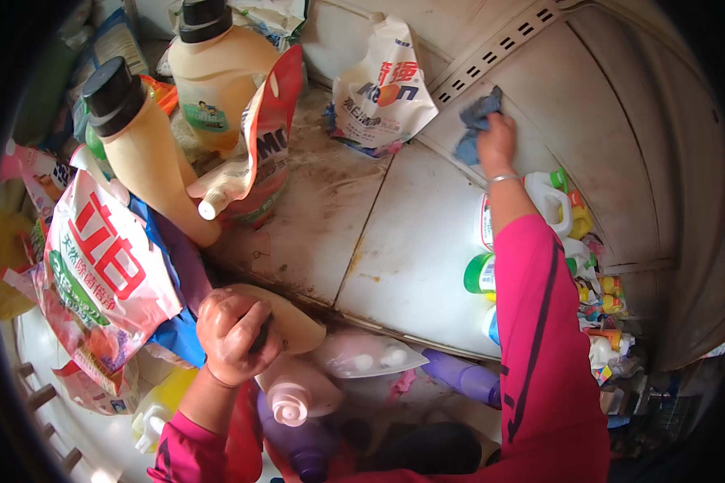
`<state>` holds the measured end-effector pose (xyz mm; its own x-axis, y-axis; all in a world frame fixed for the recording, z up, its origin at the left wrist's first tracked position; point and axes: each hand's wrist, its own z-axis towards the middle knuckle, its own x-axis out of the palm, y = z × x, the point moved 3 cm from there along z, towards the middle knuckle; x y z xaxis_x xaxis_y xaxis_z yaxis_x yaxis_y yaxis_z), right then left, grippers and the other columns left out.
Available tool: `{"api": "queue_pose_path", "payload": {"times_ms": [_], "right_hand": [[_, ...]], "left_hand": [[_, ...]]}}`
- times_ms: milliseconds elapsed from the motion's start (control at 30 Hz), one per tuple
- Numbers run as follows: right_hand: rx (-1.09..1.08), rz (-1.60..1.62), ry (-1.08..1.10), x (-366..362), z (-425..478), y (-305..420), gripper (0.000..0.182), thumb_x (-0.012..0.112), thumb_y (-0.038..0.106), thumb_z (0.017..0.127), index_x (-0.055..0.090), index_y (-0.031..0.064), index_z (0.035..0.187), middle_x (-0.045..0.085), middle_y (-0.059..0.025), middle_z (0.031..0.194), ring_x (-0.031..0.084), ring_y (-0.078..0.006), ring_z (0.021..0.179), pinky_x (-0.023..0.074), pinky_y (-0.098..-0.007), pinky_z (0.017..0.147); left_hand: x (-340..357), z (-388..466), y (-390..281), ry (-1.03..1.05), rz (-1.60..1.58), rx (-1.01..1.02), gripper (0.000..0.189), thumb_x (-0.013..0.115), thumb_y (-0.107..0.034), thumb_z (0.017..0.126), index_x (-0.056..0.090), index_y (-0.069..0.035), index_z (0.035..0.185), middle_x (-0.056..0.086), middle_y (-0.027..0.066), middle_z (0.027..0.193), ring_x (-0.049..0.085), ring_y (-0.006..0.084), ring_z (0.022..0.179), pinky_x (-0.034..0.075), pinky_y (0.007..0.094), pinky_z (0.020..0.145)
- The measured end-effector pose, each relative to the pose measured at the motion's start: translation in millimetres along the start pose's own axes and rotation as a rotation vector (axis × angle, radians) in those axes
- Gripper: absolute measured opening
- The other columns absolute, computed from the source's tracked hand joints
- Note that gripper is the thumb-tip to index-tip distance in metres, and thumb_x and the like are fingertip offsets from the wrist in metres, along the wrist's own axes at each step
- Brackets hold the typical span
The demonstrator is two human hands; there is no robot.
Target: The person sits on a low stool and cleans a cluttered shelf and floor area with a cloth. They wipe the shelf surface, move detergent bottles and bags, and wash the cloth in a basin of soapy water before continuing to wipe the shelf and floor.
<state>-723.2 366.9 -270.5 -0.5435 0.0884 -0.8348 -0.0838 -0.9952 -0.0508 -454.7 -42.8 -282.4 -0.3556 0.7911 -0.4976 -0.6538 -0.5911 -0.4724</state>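
Observation:
My left hand (pixel 238 335) is wrapped around the dark cap end of a cream plastic bottle (pixel 305 320) at the shelf's front edge. The fingers hide most of that cap. At the upper right, my right hand (pixel 498 142) holds a crumpled blue cloth (pixel 472 124) against the light back panel (pixel 556 121). Close by on its left, a white detergent refill pouch (pixel 380 90) stands on the metal shelf (pixel 411 241). Brown grime and smears mark the shelf's left part, and the right part looks whiter.
Two cream jugs with black caps (pixel 226 78) and a red spouted pouch (pixel 272 151) crowd the left. Nearer stands a large pink-and-white detergent bag (pixel 109 259). Below the shelf edge lie a pink-capped bottle (pixel 299 392) and a purple bottle (pixel 462 374). White jugs (pixel 547 199) stand beside my right forearm.

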Motion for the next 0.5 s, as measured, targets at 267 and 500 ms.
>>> {"api": "queue_pose_path", "payload": {"times_ms": [267,500], "right_hand": [[0.401,0.093,-0.372,-59,9,-95,0.032,0.055,0.002,0.063,0.056,0.0094,0.094,0.052,-0.0161,0.094,0.049,-0.0338,0.093,0.0405,-0.0388,0.082],[0.190,-0.057,-0.090,3,-38,-58,0.028,0.057,0.003,0.066,0.057,0.0092,0.093,0.051,-0.0171,0.095,0.049,-0.0340,0.094,0.0414,-0.0393,0.082]], "left_hand": [[-1,-6,2,0.038,0.013,-0.020,0.032,0.060,-0.003,0.053,0.056,-0.002,0.084,0.053,0.0110,0.075,0.051,0.0275,0.066,0.042,0.0361,0.060],[-1,-6,3,0.038,-0.001,-0.006,0.032,0.060,-0.001,0.052,0.055,-0.001,0.083,0.053,0.0107,0.074,0.050,0.0268,0.064,0.042,0.0356,0.059]]}}
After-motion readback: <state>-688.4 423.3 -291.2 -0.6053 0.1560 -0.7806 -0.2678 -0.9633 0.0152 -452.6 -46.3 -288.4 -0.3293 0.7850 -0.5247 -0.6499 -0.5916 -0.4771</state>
